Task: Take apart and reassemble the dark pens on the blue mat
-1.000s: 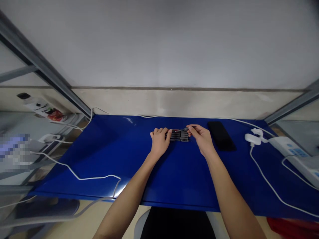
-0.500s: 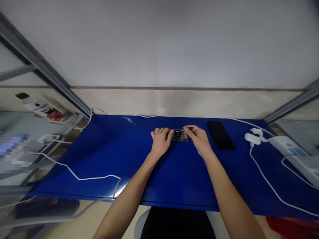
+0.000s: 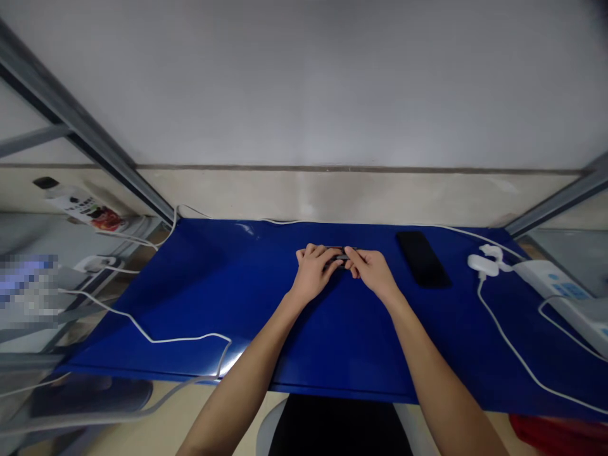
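Observation:
Several black pens (image 3: 339, 256) lie side by side on the blue tabletop (image 3: 342, 329), mostly covered by my hands. My left hand (image 3: 314, 266) is closed round their left part, with its fingers over the top and the thumb along the near side. At the other end, my right hand (image 3: 369, 267) pinches the pens with its thumb on top and the fingers curled below. Only a short dark stretch of the pens shows between the two hands.
A black phone (image 3: 422, 258) lies right of my right hand. Farther right are a white charger (image 3: 483, 264), a white power strip (image 3: 560, 294) and loose white cables. A cable (image 3: 180, 339) crosses the left front. A bottle (image 3: 83, 206) stands beyond the left frame.
My right hand has moved slightly left and down, closing over the pens' right end. My left hand has shifted a little right, so less of the pens shows.

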{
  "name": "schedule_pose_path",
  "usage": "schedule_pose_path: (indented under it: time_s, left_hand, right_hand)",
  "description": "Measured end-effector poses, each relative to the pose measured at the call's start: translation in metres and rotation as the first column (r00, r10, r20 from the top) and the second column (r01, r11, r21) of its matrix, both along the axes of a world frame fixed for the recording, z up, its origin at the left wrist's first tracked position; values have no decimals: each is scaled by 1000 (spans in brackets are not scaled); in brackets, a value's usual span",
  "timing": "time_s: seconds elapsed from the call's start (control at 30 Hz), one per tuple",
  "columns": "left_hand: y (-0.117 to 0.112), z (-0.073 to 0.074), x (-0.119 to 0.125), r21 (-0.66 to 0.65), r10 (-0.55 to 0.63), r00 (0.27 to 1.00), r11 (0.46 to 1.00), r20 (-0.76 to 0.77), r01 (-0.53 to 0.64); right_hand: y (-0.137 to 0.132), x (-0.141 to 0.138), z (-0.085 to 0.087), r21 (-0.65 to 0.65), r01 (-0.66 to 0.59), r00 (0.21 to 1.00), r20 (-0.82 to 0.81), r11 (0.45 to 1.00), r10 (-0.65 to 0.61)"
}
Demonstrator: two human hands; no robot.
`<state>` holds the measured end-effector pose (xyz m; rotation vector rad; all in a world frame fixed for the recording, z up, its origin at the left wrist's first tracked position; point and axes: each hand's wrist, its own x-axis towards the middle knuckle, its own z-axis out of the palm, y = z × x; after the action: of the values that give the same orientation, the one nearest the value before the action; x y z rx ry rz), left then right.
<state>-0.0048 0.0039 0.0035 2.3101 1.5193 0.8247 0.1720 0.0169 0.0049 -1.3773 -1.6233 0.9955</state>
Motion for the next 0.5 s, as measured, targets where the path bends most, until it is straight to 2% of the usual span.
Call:
schedule_pose_path:
  time_s: [0.17, 0.27, 0.37, 0.5]
  left_hand:
    - [1, 1, -2, 2, 14, 1000, 1000, 4, -14]
    - [0, 2, -2, 14, -14, 1000, 1000, 17, 14]
    - [0, 2, -2, 15, -38, 999, 999, 4, 38]
    - [2, 2, -3, 4, 49, 999, 999, -12, -49]
  right_hand:
    - [-1, -2, 2, 76, -31, 995, -88, 997, 38]
    - [-2, -3, 1, 123, -4, 1000, 12, 992, 3]
    - [-3, -4, 0, 97, 29, 993, 111, 995, -40]
    - [-5, -7, 2, 119, -29, 999, 46, 992, 23]
